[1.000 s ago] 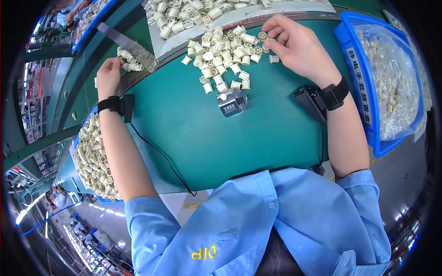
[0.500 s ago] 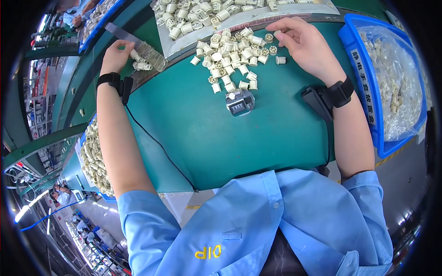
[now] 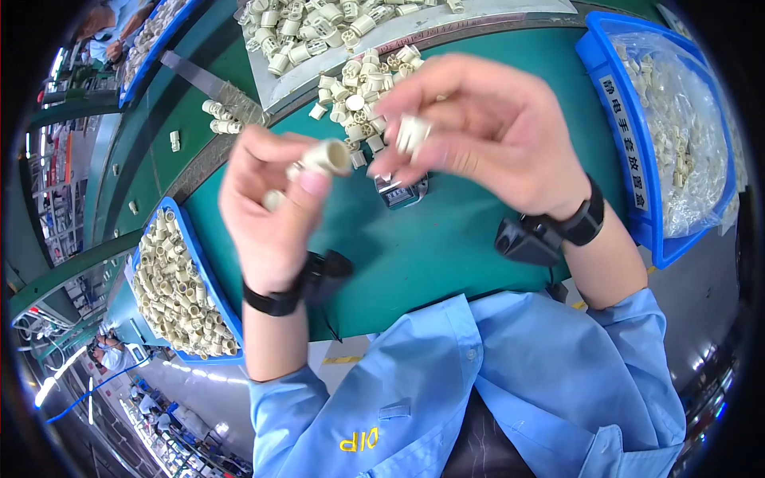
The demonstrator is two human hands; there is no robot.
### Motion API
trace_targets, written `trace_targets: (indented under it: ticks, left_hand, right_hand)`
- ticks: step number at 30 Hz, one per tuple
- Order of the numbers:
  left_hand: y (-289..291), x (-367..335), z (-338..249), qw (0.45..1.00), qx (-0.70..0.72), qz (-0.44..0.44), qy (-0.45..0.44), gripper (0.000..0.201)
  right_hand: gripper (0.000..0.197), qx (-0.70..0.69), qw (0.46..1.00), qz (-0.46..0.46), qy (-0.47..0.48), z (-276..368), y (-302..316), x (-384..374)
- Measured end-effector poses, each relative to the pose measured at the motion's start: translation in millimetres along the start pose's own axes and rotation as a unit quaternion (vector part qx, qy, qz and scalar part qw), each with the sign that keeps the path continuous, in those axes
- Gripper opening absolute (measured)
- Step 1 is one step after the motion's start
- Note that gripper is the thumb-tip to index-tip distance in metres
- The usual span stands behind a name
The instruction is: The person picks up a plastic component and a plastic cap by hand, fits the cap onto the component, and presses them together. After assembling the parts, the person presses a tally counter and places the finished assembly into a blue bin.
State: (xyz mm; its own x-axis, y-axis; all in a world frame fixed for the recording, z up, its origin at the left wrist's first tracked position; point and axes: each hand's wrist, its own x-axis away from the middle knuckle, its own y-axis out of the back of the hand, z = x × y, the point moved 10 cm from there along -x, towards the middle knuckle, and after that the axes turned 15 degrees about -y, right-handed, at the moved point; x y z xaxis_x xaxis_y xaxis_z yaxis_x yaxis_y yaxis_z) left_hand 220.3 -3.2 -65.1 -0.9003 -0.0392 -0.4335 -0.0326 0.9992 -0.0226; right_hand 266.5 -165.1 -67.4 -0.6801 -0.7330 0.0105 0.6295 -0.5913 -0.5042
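Observation:
Pinched between thumb and fingers, a cream plastic cap [image 3: 328,157] with its round opening facing right is in my left hand [image 3: 267,211]. A second cream piece [image 3: 273,199] rests against that palm. My right hand [image 3: 510,147], slightly blurred, grips another cream plastic cap [image 3: 413,135] close to the first; the two caps are apart. Behind the fingers a loose heap of the same caps [image 3: 351,99] lies on the green mat [image 3: 398,263], partly hidden by my right hand. A hand tally counter [image 3: 401,193] sits just below the right fingertips.
A metal tray [image 3: 446,30] at the far side bears more caps. At right stands a blue bin [image 3: 655,239] with bagged caps; at left, another blue bin [image 3: 227,319] is full of them. A clear plastic strip [image 3: 211,84] lies at far left beside some caps [image 3: 223,117].
Both hands have come inward from the far left and the right side of the heap to above the mat's middle. Each now holds a cap. The left bin has come into fuller view.

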Motion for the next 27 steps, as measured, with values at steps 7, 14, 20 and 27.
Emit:
trace_targets:
  ticks: [7,14,20,27]
  left_hand:
    - [-28.6,21.3,10.1,0.993,0.116,-0.013,-0.016,0.038]
    - [-26.1,33.7,16.6,0.990,0.139,-0.011,-0.022,0.041]
    - [-19.7,32.2,15.0,0.985,0.161,-0.051,-0.039,0.038]
    - [-17.2,28.7,-1.3,0.995,0.007,-0.020,-0.093,0.031]
  right_hand:
    - [0.031,0.133,0.980,0.032,0.144,5.4,-23.3,10.7]
    - [0.029,0.222,0.958,-0.004,0.183,13.3,-28.0,16.4]
    - [0.028,0.195,0.974,-0.023,0.109,5.7,-21.0,14.5]
    - [0.023,0.367,0.909,-0.055,0.191,21.5,-25.0,19.6]
